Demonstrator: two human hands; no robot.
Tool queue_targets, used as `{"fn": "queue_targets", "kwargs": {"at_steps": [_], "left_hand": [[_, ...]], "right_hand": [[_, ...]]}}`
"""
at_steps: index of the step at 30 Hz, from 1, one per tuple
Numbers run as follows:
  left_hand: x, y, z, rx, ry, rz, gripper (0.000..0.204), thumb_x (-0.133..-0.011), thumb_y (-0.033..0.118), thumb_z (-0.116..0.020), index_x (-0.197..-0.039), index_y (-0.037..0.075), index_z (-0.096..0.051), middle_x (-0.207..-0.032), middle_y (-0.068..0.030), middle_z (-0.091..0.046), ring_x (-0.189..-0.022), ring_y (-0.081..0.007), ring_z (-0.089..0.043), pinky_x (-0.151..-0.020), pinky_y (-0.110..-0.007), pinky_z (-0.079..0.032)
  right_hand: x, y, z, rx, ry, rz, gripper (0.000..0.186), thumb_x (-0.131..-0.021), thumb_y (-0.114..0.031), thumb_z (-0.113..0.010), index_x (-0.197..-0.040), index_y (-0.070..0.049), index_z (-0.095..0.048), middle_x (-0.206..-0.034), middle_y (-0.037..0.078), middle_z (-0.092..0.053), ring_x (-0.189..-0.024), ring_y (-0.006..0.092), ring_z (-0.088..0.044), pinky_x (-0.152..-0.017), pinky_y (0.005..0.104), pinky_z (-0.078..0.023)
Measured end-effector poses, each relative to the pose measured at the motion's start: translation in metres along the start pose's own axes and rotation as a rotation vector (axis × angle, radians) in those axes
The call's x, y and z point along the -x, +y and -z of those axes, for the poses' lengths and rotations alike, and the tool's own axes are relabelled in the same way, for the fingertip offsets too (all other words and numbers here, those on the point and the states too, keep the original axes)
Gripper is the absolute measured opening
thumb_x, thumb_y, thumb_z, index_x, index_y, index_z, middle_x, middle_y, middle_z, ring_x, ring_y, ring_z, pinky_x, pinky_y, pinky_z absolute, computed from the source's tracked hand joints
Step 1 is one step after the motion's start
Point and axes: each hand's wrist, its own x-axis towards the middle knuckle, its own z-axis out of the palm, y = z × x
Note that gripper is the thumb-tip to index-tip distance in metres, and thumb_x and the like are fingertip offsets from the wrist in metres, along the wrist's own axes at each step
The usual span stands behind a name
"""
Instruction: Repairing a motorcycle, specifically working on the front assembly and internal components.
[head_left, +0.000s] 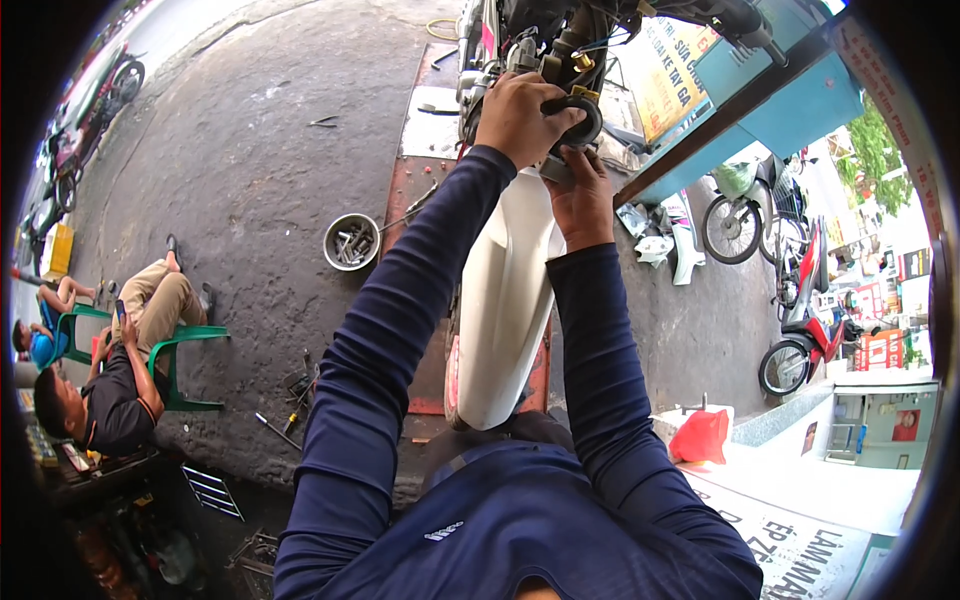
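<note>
Black round ring-shaped part (pixel 578 118) gripped at the motorcycle's front end, held on edge, partly covered by fingers, positioned directly above white front fender (pixel 505 300), which was angled downward, glossy.

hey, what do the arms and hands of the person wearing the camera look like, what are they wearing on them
Both arms are covered by long, close-fitting dark navy sleeves that end at the wrists, part of a matching navy top with a small pale marking on the chest. The left hand and right hand are bare: no gloves, and no watch or rings that I can make out.
</note>
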Motion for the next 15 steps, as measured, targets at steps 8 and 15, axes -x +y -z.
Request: {"fn": "queue_targets", "kwargs": {"at_steps": [8,15], "left_hand": [[-0.006,0.007,0.002,-0.016,-0.046,0.104,0.039,-0.076,0.033,-0.074,-0.092,-0.003,-0.072,-0.088,-0.0154,-0.070,-0.081,-0.0295,-0.067,-0.081,-0.036,-0.051],[-0.016,0.027,0.005,-0.096,-0.136,0.252,0.043,-0.074,0.037,-0.073,-0.091,-0.003,-0.072,-0.077,-0.0188,-0.070,-0.073,-0.0297,-0.069,-0.074,-0.036,-0.054]], "right_hand": [[-0.001,-0.009,0.002,-0.017,-0.026,-0.076,0.015,-0.085,0.001,-0.064,-0.097,-0.004,-0.058,-0.092,0.007,-0.065,-0.083,0.0225,-0.067,-0.072,0.0374,-0.057],[-0.004,-0.018,-0.002,-0.070,-0.014,-0.135,0.019,-0.085,0.002,-0.061,-0.103,0.001,-0.058,-0.097,0.009,-0.065,-0.084,0.0206,-0.066,-0.073,0.0330,-0.056]]}}
